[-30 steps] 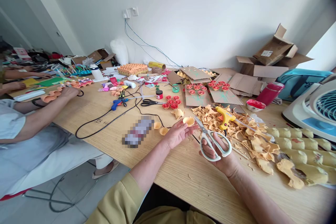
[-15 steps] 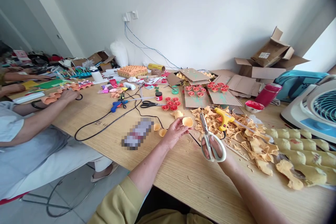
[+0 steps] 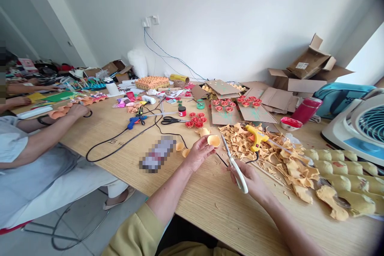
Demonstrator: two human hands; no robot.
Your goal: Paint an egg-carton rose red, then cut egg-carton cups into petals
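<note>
Between the fingers of my left hand [image 3: 199, 154] is a small cream-orange cup [image 3: 213, 141], its rounded opening facing me. It looks cut from an egg tray. My right hand [image 3: 247, 176] is closed around the white handles of a pair of scissors [image 3: 239, 174]. Their blades point up and left, close beside the cup but apart from it. Two similar cups, one of them a loose cup [image 3: 179, 146], lie on the table left of my left hand. Behind the blades spreads a heap of orange scraps [image 3: 240, 140].
A yellow glue gun [image 3: 255, 138] rests on the scraps. Red paper roses [image 3: 196, 120] and black scissors [image 3: 171, 120] lie farther back. Egg trays [image 3: 345, 176] and a fan [image 3: 360, 116] stand at right. A blue glue gun [image 3: 132, 123] trails its cable toward a co-worker's hand [image 3: 78, 110].
My right hand has turned the scissors so they appear nearly edge-on, and their tips have shifted left toward the cup. My left hand holds the cup almost still.
</note>
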